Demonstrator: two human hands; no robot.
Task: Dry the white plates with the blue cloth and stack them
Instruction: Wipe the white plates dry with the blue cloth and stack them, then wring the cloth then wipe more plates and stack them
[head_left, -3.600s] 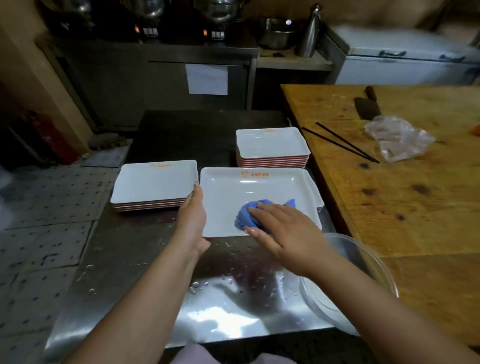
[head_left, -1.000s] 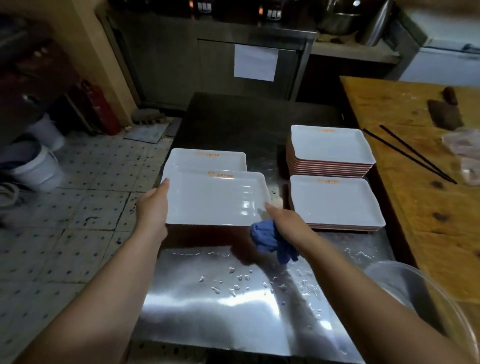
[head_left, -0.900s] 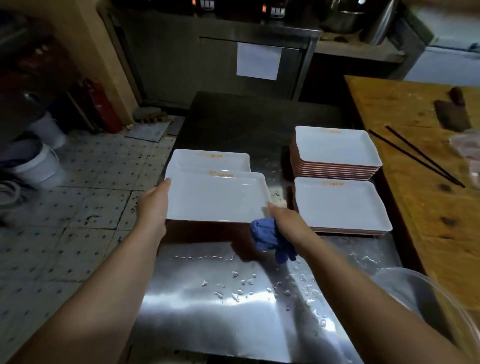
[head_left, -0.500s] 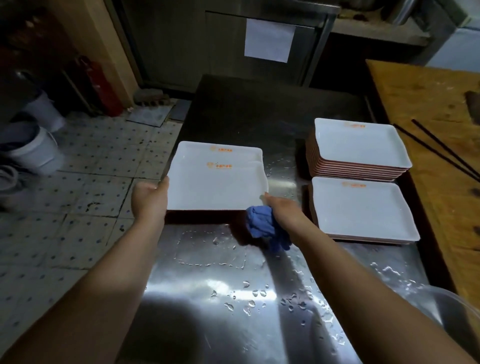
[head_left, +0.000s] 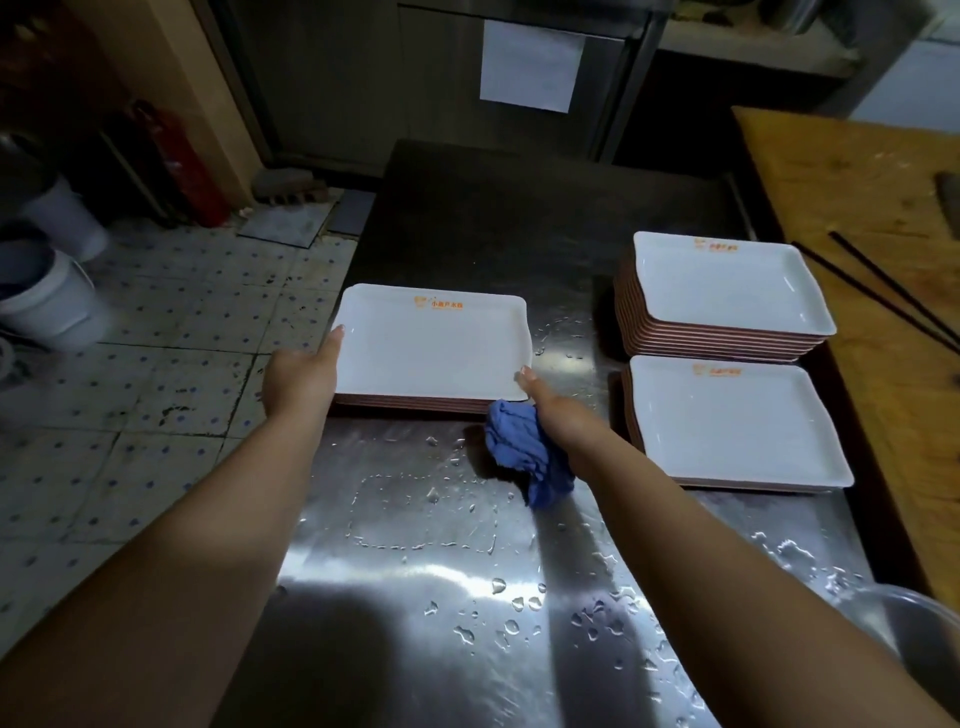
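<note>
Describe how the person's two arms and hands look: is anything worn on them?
Both arms are bare along all the length that shows; no sleeve, glove, watch or bracelet is visible. The left hand and the right hand show no rings on the parts in view. The nails look short, without clear coloured polish. No markings can be seen in the dim light.

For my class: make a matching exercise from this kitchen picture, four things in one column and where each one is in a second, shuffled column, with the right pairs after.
Things
1. crumpled blue cloth
2. pair of thin black chopsticks
3. tallest stack of white rectangular plates
4. white plastic bucket

Places
A. on the tiled floor at the left
B. on the wooden table at the right
C. in the right hand, just above the wet steel counter
D. far right part of the steel counter, behind a shorter plate stack

Pairs: 1-C, 2-B, 3-D, 4-A
</note>
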